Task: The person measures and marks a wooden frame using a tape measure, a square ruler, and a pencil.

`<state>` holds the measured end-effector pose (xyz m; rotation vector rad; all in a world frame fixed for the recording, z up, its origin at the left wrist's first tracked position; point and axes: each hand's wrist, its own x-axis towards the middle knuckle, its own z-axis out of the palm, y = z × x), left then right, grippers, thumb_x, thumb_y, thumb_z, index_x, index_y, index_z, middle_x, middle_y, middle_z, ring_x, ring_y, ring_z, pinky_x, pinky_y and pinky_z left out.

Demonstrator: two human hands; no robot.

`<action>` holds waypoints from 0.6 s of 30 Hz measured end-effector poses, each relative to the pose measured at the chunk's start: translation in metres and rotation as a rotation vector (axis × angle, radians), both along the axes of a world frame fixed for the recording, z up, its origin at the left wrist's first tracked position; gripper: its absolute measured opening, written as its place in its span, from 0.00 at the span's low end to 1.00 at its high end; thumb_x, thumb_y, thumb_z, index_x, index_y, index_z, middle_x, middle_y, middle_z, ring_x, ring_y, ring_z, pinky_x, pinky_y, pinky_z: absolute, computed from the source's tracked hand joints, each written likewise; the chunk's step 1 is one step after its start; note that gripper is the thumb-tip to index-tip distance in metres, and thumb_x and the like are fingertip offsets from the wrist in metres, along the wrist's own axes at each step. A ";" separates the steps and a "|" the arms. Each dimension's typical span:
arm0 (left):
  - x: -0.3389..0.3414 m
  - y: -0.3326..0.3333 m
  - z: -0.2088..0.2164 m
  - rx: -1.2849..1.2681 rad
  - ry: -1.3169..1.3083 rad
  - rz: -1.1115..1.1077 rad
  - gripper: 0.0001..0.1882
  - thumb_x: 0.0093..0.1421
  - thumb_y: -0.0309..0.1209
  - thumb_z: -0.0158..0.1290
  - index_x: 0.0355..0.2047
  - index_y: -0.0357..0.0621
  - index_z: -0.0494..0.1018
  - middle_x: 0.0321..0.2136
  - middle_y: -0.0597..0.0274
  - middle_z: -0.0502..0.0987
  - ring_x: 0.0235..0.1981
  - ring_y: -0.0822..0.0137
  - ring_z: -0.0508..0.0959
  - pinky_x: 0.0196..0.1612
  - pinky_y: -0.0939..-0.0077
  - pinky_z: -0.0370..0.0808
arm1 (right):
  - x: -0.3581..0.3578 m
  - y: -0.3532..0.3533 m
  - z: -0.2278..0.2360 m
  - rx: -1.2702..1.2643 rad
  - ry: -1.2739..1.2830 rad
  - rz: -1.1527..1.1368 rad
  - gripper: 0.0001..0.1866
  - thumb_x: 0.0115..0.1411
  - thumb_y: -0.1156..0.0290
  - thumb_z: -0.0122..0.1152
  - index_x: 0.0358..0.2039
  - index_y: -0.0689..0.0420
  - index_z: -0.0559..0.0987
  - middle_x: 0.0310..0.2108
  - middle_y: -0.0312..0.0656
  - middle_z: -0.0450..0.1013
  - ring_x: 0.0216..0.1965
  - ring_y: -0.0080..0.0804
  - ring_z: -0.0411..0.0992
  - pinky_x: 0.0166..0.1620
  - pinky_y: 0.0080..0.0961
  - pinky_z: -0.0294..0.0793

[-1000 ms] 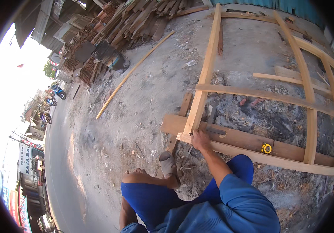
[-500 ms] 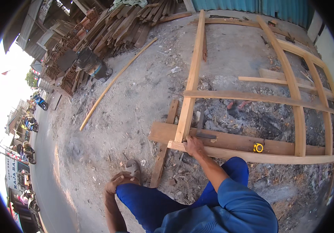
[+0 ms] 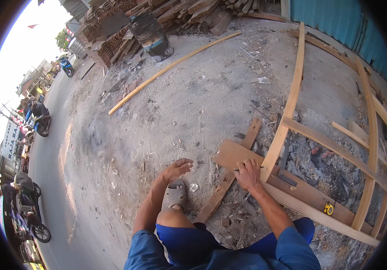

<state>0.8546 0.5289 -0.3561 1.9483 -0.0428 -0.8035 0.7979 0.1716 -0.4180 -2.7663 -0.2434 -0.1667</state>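
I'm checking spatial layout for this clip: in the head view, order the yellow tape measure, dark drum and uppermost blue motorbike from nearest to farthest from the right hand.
From the right hand:
1. Yellow tape measure: to its right.
2. Dark drum: ahead, to the left.
3. Uppermost blue motorbike: far left, beyond the drum.

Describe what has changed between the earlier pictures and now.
The left hand has lifted off the left knee and is now open in the air. The right hand has shifted left past the near end of the long beam, holding a thin dark stick. On the road, two ridden motorcycles have come nearer. The wooden frame and the yellow tape measure on the brown board stayed put.
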 end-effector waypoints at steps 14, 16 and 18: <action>0.223 0.137 -0.175 0.895 -0.575 0.332 0.37 0.58 0.50 0.57 0.62 0.41 0.67 0.62 0.34 0.66 0.61 0.34 0.64 0.64 0.41 0.60 | 0.028 0.036 -0.032 -0.191 0.257 -0.215 0.21 0.60 0.54 0.63 0.49 0.54 0.79 0.44 0.49 0.76 0.50 0.50 0.73 0.53 0.49 0.70; 0.257 0.152 -0.187 0.912 -0.666 0.355 0.35 0.59 0.48 0.57 0.61 0.40 0.67 0.61 0.34 0.66 0.61 0.35 0.64 0.63 0.42 0.60 | 0.031 0.042 -0.036 -0.204 0.287 -0.255 0.22 0.60 0.54 0.63 0.50 0.54 0.78 0.44 0.49 0.76 0.49 0.49 0.73 0.53 0.49 0.70; 0.283 0.158 -0.199 0.883 -0.742 0.370 0.33 0.60 0.46 0.55 0.60 0.39 0.67 0.61 0.35 0.65 0.61 0.36 0.63 0.62 0.43 0.60 | 0.033 0.044 -0.036 -0.227 0.321 -0.315 0.23 0.59 0.54 0.63 0.50 0.54 0.78 0.45 0.49 0.76 0.49 0.49 0.74 0.53 0.49 0.70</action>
